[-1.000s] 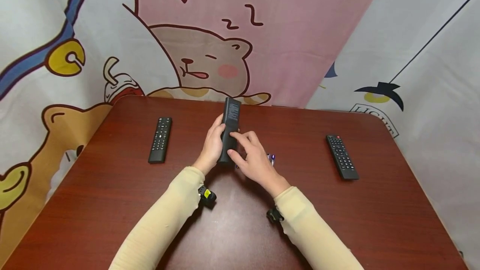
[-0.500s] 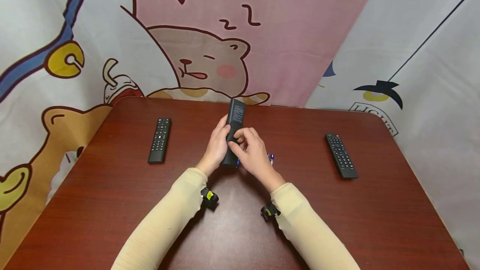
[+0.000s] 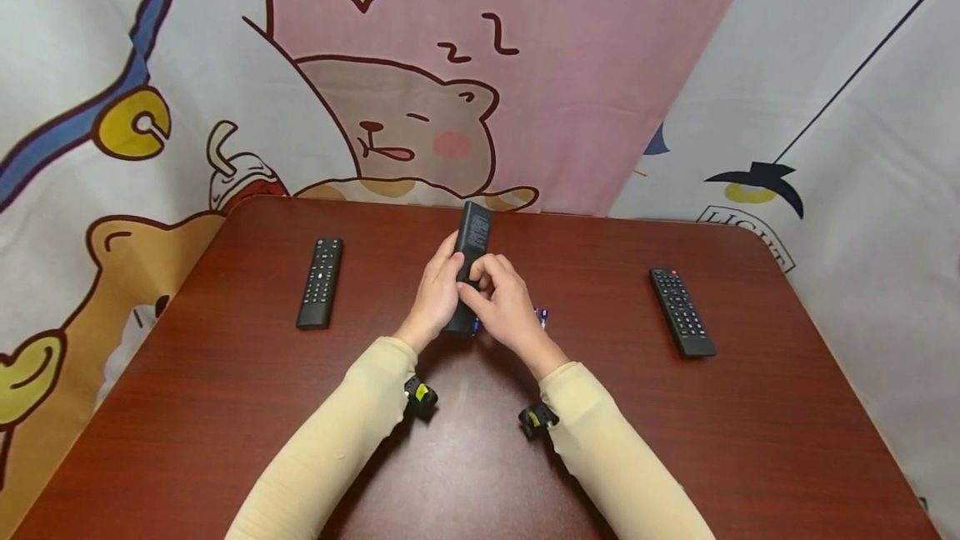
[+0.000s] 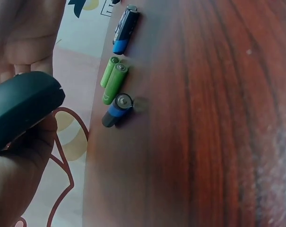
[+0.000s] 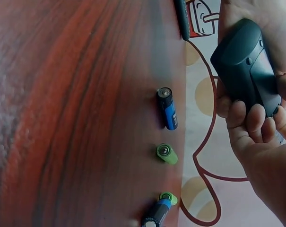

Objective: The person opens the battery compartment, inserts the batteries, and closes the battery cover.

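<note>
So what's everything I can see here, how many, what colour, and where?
held remote: 1, black, centre, back facing up
left remote: 1, black, on the table
right remote: 1, black, same table
batteries: 4 visible, 2 green, 2 blue-and-black, table centre
table: 1, red-brown, below the held remote
printed cloth: pieces uncountable, mostly white and pink, behind
wrist cameras: 2, black, one per wrist
sleeves: 2, cream, on both arms
left hand: 1, bare, gripping held remote
right hand: 1, bare, fingers touching its back

Bright head view, pale glare on tabletop (image 3: 465, 465), dimmer wrist views
</note>
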Demonstrator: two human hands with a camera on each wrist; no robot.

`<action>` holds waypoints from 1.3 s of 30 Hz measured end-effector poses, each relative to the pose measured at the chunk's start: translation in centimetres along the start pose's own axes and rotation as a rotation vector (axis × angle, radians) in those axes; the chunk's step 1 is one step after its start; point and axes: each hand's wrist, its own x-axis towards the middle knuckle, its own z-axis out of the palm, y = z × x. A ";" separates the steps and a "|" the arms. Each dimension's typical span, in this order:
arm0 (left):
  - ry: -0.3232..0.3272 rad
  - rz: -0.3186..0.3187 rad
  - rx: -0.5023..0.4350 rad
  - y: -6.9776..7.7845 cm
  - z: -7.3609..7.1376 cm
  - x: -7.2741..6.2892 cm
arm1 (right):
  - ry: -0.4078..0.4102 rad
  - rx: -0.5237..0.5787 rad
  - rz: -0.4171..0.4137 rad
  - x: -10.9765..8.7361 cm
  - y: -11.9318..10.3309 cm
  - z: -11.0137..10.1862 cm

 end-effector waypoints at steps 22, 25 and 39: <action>-0.047 -0.023 -0.029 -0.3 -0.5 0.0 | 0.077 -0.056 0.038 -0.6 -1.1 -0.2; -0.044 -0.027 -0.044 -0.3 -0.5 0.1 | 0.092 -0.055 0.022 -0.7 -1.1 -0.2; -0.037 -0.044 -0.032 0.0 -0.4 0.4 | 0.133 -0.053 0.053 -0.6 -1.1 -0.9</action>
